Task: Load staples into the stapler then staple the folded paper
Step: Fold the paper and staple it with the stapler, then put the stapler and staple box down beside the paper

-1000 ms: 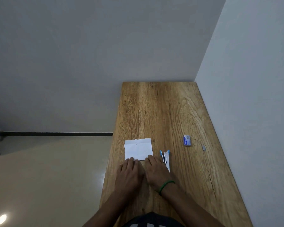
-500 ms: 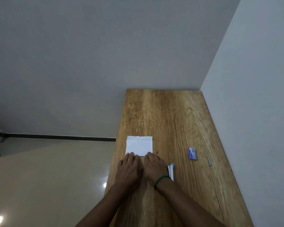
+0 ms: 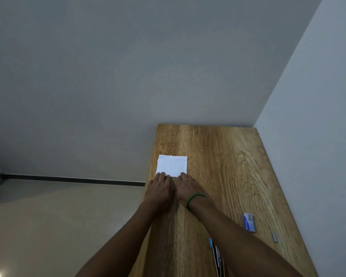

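1. two hands lie flat at the near edge of the paper (image 3: 172,165): left hand (image 3: 160,189) on its near-left corner, right hand (image 3: 189,187) on its near-right corner. neither grip is closed on anything; palms down, fingers spread, only pressing.
2. paper sits on the desk (image 3: 224,156) close to its left edge, far out from the body, arms stretched. it looks folded already, with a tiny dark mark near its far edge; too small to say what that is.
3. stapler (image 3: 216,254) lies near the body on the right, partly hidden behind the right forearm, blue tip showing. it seems hinged open, but i cannot tell for sure.
4. staple box (image 3: 248,221) lies right of the right forearm, and a small grey strip (image 3: 274,236), likely staples, just beyond it toward the wall. all three are well apart from the paper.
5. step in hand, as i judge it: flattening or squaring the fold. to do it well, press along the crease with the fingertips, keep one hand pinning while the other sweeps, so the sheet does not creep toward the desk edge.
6. keep the layers lined up at the corners; a skewed fold will staple crooked.
7. loading looks undone, so next would come a reach back for the stapler and strip. leave the paper where it cannot slide off the left edge.
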